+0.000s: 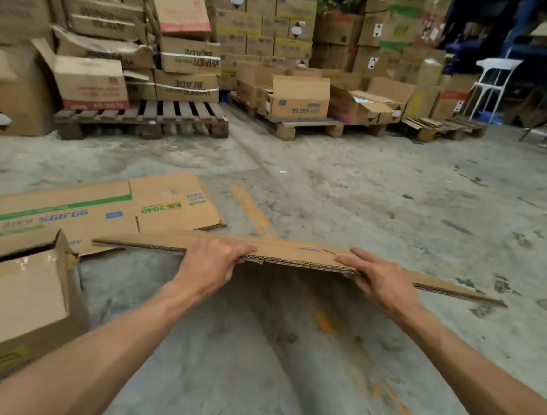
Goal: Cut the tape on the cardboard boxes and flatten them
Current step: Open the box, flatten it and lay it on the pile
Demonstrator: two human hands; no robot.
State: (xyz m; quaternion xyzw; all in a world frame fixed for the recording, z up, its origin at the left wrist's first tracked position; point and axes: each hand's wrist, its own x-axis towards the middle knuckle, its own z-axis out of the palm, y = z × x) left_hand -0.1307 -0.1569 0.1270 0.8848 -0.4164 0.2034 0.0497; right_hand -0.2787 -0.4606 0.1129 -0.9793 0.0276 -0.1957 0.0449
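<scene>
Flattened box (294, 254) gripped edge-on by left hand (209, 263) and right hand (379, 281), flattened cardboard (99, 212) and open box (16, 300) at left

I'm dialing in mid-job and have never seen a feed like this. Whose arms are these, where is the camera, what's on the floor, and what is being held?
There is no machine here: a person works with bare hands, and the single picture comes from a wide-angle camera on their head, looking forward and down. The left hand and right hand each grip the near edge of a flattened cardboard box, holding it roughly level above the concrete floor. Another flattened box with green and blue print lies on the floor to the left. At the lower left stands a box still in shape, shiny tape on its top. Behind are wooden pallets with stacked boxes, and a white chair at the right. No cutting tool is visible.
</scene>
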